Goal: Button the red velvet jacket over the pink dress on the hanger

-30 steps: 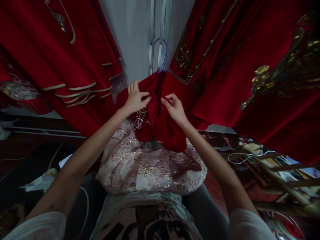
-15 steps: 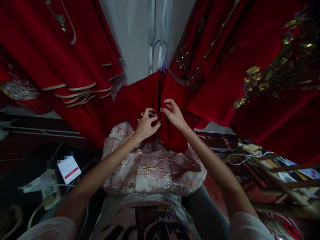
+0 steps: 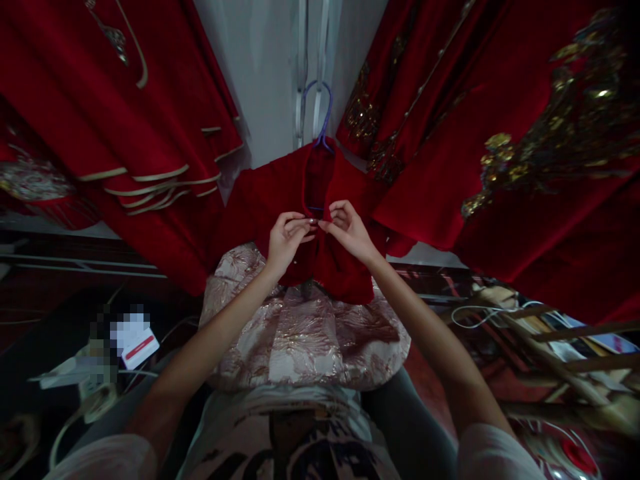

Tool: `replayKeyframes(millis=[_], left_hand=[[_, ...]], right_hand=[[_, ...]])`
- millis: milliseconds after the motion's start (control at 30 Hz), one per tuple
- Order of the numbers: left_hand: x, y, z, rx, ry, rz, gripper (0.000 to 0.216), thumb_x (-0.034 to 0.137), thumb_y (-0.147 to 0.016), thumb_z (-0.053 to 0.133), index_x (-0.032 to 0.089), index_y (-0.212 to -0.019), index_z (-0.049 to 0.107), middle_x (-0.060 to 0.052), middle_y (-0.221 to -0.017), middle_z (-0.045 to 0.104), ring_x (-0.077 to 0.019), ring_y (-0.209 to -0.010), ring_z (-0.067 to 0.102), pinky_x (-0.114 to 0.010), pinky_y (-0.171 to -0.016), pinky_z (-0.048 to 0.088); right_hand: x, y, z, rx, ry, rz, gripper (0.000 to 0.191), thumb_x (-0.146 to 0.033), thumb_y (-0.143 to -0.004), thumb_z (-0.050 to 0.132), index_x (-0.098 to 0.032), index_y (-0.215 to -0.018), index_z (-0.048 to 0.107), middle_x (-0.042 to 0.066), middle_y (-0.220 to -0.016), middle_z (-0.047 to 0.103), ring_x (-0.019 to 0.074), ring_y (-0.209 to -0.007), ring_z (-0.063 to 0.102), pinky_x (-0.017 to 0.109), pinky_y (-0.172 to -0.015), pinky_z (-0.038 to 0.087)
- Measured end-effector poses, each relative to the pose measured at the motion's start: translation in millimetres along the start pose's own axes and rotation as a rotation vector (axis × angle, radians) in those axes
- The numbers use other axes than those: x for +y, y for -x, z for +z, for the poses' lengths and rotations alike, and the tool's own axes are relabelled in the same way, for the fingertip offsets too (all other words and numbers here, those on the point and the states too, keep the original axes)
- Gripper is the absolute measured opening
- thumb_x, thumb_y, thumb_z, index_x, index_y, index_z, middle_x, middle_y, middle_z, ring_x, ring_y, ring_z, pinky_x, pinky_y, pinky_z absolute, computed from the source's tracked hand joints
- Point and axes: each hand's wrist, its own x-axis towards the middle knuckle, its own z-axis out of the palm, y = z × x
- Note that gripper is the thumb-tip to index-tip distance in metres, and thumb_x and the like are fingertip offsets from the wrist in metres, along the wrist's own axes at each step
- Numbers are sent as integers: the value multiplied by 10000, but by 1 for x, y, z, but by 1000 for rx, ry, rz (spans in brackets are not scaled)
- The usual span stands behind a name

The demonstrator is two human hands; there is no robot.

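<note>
A red velvet jacket [image 3: 280, 193] hangs on a purple hanger [image 3: 320, 110] straight ahead, above a pink and gold patterned skirt [image 3: 305, 333]. My left hand [image 3: 286, 239] pinches the left front edge of the jacket at chest height. My right hand [image 3: 349, 231] pinches the right front edge. The fingertips of both hands meet at the jacket's front opening, pressing the two edges together. What lies between the fingertips is too small to make out.
Red embroidered garments hang on the left [image 3: 130, 113] and on the right [image 3: 500, 147], close on both sides. A lit phone screen [image 3: 134, 337] lies low on the left among cables. A wooden rack with cords [image 3: 545, 340] stands at the lower right.
My left hand has dropped from the jacket's upper left flap to the front opening. Both hands have come together, and the two front edges are now closed over the beaded ornament.
</note>
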Motion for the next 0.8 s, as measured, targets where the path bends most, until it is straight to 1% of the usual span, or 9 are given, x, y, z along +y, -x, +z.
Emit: replayKeyframes(millis=[100, 167, 300, 400, 467, 533, 667, 733, 800], left_hand=[[-1, -8, -1, 18, -50, 40, 282, 269, -720, 722, 189, -965, 610, -39, -925, 702, -158, -882, 682, -292, -746, 585], [-3, -11, -2, 31, -72, 51, 269, 220, -685, 725, 183, -938, 643, -36, -909, 707, -155, -885, 677, -290, -784, 571], [-8, -14, -4, 55, -94, 41, 245, 180, -642, 730, 172, -880, 670, -28, -877, 710, -146, -847, 669, -315, -873, 531], [-12, -16, -2, 62, -87, 27, 248, 190, -638, 735, 167, -876, 669, -22, -862, 708, -137, -826, 660, -315, -891, 511], [-12, -18, -1, 42, -85, 23, 259, 187, -631, 735, 164, -880, 666, -16, -854, 705, -129, -818, 654, -297, -879, 506], [-10, -21, 0, -6, -100, 7, 258, 184, -626, 731, 160, -874, 663, -15, -851, 702, -121, -806, 647, -275, -851, 506], [-6, -25, 0, -104, -101, -84, 200, 219, -663, 716, 149, -835, 641, -15, -815, 688, -109, -746, 638, -263, -791, 516], [-5, -26, -1, -112, -49, -117, 189, 239, -682, 713, 146, -828, 639, -13, -804, 685, -108, -735, 642, -274, -795, 525], [-6, -26, -1, -84, 5, -130, 190, 247, -684, 720, 143, -828, 652, -14, -806, 690, -114, -748, 654, -293, -817, 534]], right_hand=[[-5, 0, 1, -59, -27, 21, 440, -367, -673, 796, -253, -976, 498, -24, -844, 571, 109, -753, 581, 273, -774, 525], [-6, -1, 2, -81, -28, 31, 461, -383, -656, 814, -250, -988, 523, -14, -876, 591, 117, -778, 596, 290, -810, 531], [-1, -1, 3, -61, 13, 14, 388, -424, -676, 799, -224, -934, 589, 13, -903, 632, 139, -839, 614, 320, -862, 531], [1, -3, 2, -45, 27, 26, 372, -424, -692, 787, -212, -955, 632, 27, -913, 664, 148, -857, 624, 339, -888, 526], [1, -4, 0, -58, 20, 43, 367, -405, -692, 787, -207, -970, 654, 32, -932, 680, 146, -862, 630, 345, -903, 522], [0, -6, -3, -91, 5, 71, 353, -393, -692, 785, -204, -968, 672, 32, -941, 691, 144, -860, 635, 348, -902, 524], [-1, -8, -6, -140, -41, 127, 364, -388, -675, 794, -203, -969, 684, 29, -931, 704, 145, -861, 642, 353, -888, 536], [0, -8, -6, -129, -67, 133, 364, -380, -671, 798, -203, -967, 684, 28, -938, 707, 140, -867, 644, 346, -899, 533], [1, -8, -4, -110, -88, 132, 364, -376, -671, 799, -202, -969, 683, 28, -944, 709, 137, -873, 647, 340, -906, 530]])
